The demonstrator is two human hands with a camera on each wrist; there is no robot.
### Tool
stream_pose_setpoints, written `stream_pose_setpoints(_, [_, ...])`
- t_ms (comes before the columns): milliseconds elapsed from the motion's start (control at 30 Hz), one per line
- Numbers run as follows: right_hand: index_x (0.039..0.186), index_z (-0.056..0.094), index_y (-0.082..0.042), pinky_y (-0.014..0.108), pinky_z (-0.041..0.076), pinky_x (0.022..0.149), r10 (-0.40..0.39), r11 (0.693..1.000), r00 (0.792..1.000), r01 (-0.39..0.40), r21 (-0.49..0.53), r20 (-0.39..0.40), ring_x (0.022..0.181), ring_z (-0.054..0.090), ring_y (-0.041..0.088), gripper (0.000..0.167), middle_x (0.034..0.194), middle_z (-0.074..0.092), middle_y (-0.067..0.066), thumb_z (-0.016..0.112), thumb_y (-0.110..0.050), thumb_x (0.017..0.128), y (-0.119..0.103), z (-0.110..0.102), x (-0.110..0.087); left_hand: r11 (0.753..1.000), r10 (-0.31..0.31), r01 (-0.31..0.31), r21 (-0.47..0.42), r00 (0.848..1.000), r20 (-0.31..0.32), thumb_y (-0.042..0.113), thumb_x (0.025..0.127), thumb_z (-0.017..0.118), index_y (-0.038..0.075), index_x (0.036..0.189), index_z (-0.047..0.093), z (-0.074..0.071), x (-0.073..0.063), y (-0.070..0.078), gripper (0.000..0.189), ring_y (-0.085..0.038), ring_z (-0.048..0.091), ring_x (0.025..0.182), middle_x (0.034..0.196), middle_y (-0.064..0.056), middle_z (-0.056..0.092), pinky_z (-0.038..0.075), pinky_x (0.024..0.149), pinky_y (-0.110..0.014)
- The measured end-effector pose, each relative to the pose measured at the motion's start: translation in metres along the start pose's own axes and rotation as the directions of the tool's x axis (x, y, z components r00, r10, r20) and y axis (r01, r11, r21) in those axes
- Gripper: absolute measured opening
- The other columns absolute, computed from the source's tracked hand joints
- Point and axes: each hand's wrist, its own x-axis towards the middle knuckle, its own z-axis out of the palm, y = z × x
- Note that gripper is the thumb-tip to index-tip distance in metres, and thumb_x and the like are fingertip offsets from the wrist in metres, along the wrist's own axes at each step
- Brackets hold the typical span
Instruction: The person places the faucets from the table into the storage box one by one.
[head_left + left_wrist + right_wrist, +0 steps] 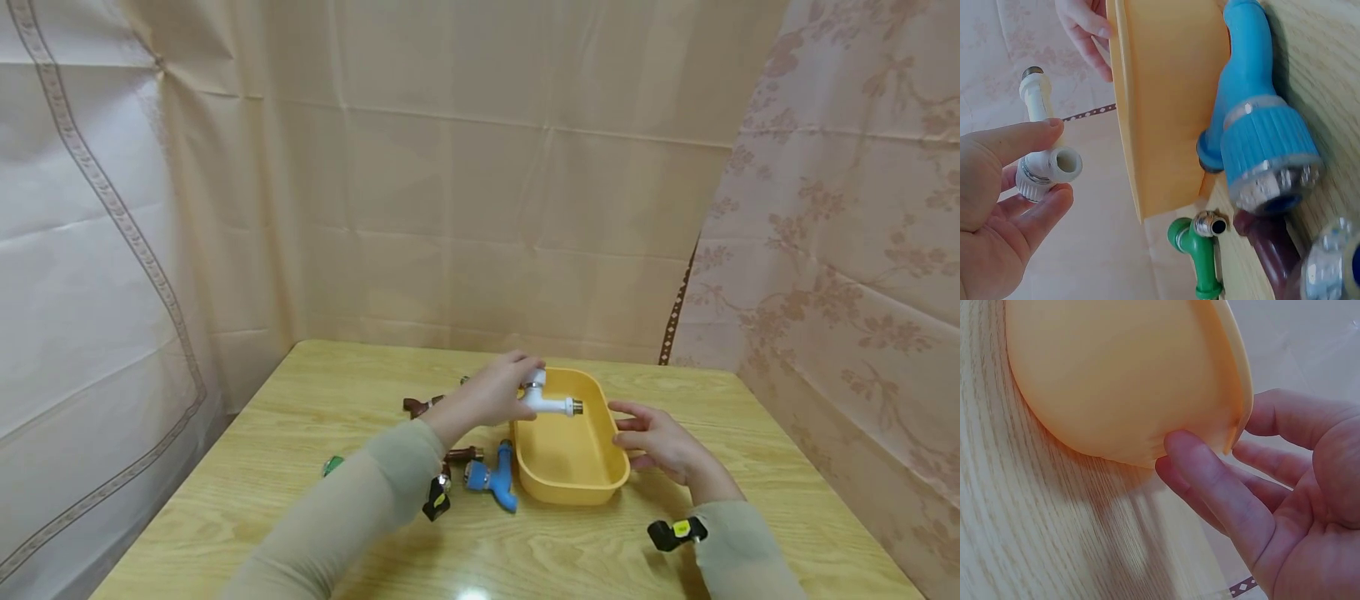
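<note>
A white plastic tap (pixel 551 406) with a brass-coloured threaded end is pinched between the thumb and fingers of my left hand (pixel 487 393). It hangs over the yellow plastic basin (pixel 567 493), raised above the floor of it. In the left wrist view the white tap's round spout opening faces the camera. My right hand (pixel 663 446) is at the basin's right side, its fingers extended against the outer wall (pixel 1129 434). Just left of the basin, on the table, lies a blue tap (pixel 501 481) with a ribbed handle.
Left of the basin lie dark brown taps (pixel 463 454), partly hidden by the left arm. A green tap (pixel 1200 250) shows beyond the blue one, and another green piece (pixel 332 465) lies farther left. Cloth (pixel 480 208) hangs behind the wooden table (pixel 345 367).
</note>
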Motion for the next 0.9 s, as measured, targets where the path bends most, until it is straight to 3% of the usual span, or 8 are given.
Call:
stream_pose_setpoints(467, [0.159,0.03,-0.003,0.049,0.06,0.081,0.01,1.0,1.0,-0.01,-0.002,-0.011,0.11,0.066,0.034,0.071,0.15,0.038,0.036,0.064,-0.002,0.097,0.0,0.0,0.002,0.999,0.021,-0.023,0.028,0.998,0.067,0.031,0.081,0.089,0.016,0.141,0.057,0.023,0.014,0.013,0.07,-0.011,0.057,0.1,0.13,-0.001,0.057,0.051,0.083,-0.024])
stream_pose_setpoints(733, [0.16,0.027,-0.003,0.048,0.06,0.081,-0.006,1.0,1.0,0.006,-0.005,0.014,0.109,0.067,0.033,0.073,0.15,0.037,0.037,0.065,-0.005,0.098,-0.001,0.001,0.0,0.997,-0.034,0.023,0.071,0.986,0.162,0.034,0.08,0.09,0.018,0.146,0.055,0.04,0.019,0.023,0.076,-0.01,0.057,0.103,0.132,-0.001,0.056,0.051,0.087,-0.025])
stream_pose_setpoints(900, [0.16,0.027,-0.003,0.049,0.06,0.081,-0.006,1.0,1.0,0.006,-0.01,0.015,0.109,0.066,0.032,0.069,0.151,0.036,0.037,0.062,-0.002,0.099,0.0,0.001,0.0,0.996,-0.061,0.045,0.081,0.977,0.204,0.032,0.078,0.091,0.02,0.142,0.059,0.049,0.02,0.028,0.072,-0.009,0.056,0.096,0.126,0.001,0.058,0.051,0.081,-0.024])
